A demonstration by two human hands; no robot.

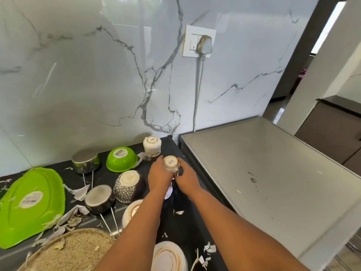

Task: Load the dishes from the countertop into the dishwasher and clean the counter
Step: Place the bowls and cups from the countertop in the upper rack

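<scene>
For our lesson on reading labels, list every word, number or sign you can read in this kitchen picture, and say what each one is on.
No text can be read for certain.
Upside-down cup gripped by left hand and right hand: base sticker print, too blurred.
White cup behind: base print, too small.
Green bowl: barcode sticker, digits unreadable.
Green plate: sticker, print blurred.

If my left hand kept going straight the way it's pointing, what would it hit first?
Probably the other white cup by the wall. The left hand, holding the upside-down cup, points toward it, though depth is hard to judge.
</scene>
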